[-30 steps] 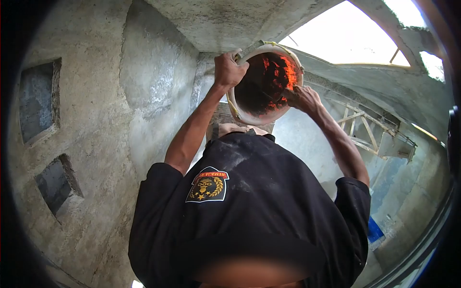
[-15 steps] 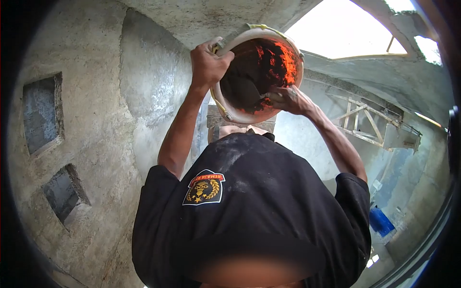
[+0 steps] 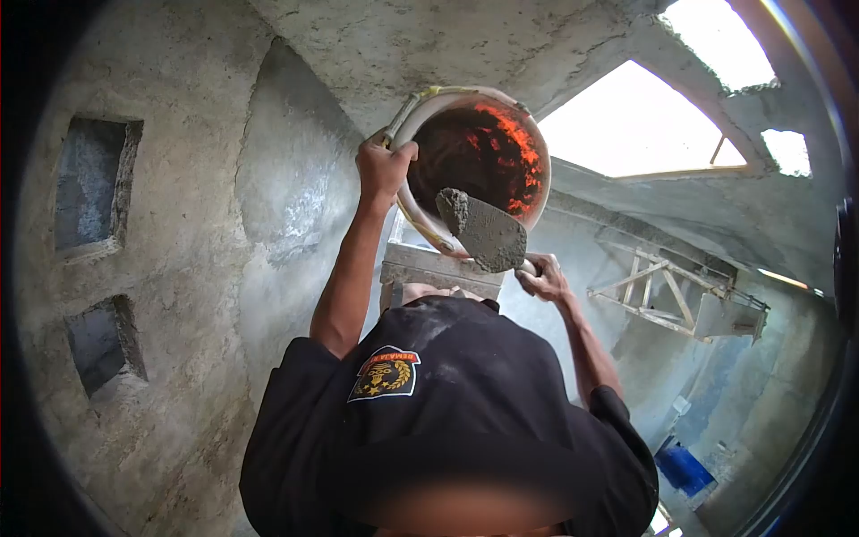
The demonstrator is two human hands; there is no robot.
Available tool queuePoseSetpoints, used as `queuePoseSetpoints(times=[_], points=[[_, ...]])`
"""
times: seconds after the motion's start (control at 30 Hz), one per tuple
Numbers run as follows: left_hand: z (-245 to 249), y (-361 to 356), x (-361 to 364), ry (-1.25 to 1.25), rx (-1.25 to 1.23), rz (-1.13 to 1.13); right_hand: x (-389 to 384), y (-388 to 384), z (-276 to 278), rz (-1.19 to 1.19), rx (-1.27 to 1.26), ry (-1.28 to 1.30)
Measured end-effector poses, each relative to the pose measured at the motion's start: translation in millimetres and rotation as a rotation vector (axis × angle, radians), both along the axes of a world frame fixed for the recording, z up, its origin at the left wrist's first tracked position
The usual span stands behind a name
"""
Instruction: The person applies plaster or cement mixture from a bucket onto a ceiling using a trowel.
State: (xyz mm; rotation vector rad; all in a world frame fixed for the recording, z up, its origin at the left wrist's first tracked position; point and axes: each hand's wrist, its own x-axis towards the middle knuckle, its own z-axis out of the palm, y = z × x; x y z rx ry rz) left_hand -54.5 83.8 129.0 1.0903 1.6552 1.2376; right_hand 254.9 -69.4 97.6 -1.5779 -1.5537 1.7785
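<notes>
- Left hand (image 3: pixel 383 171): fingers closed on bucket (image 3: pixel 512 152) at left edge; hold it steady.
- Right hand (image 3: pixel 547 279): fingers wrapped round trowel (image 3: pixel 492 236) handle; keep it level so mortar (image 3: pixel 455 211) won't slide.

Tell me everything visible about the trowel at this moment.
The trowel has a broad, tapering blade coated in rough, wet-looking grey mortar, with a thicker clump at its far end; the coating hides the bare surface. A short pale bit of handle shows; the right hand grips the rest. The blade slants up and left, overlapping the mouth and lower rim of the bucket; whether it touches the rim is unclear.
</notes>
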Motion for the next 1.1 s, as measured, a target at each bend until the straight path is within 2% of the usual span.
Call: queuePoseSetpoints(times=[0.03,0.1,0.17,0.23,0.3,0.43,0.47,0.57,0.6,0.63,0.7,0.77,0.87,0.93,1.1], points=[[-3,1,0,-0.011,0.014,0.005,-6,0,11,-0.048,0.021,-0.017],[-11,-4,0,0.045,0.002,-0.009,3,-9,-20,-0.107,0.014,0.1],[-20,-12,3,0.035,-0.021,0.006,4,-13,-31,-0.211,0.072,0.078],[-56,-18,4,0.124,0.047,0.026,12,-7,-42,-0.347,0.136,0.158],[-50,-25,9,0.194,0.048,0.052,4,25,12,-0.408,0.201,0.339],[-41,-34,9,0.236,-0.019,0.101,26,99,80,-0.581,0.489,0.408],[-53,-35,6,0.246,-0.006,0.112,52,122,71,-0.602,0.611,0.4],[-59,-40,-2,0.281,-0.035,0.127,88,195,136,-0.79,0.896,0.467],[-53,-41,-4,0.301,-0.048,0.122,122,223,150,-0.788,0.852,0.481],[-49,-43,-6,0.324,-0.062,0.117,144,246,180,-0.922,0.748,0.284],[-49,-47,-10,0.303,-0.054,0.156,198,297,216,-0.741,0.936,0.643],[-47,-50,-13,0.296,-0.076,0.177,167,309,287,-1.104,1.113,0.482],[-51,-52,-18,0.347,-0.071,0.21,200,344,336,-1.065,1.141,0.358],[-46,-52,-16,0.351,-0.083,0.22,206,358,358,-1.112,1.278,0.045],[-48,-55,-20,0.339,-0.103,0.265,199,379,388,-1.254,1.295,-0.15]])
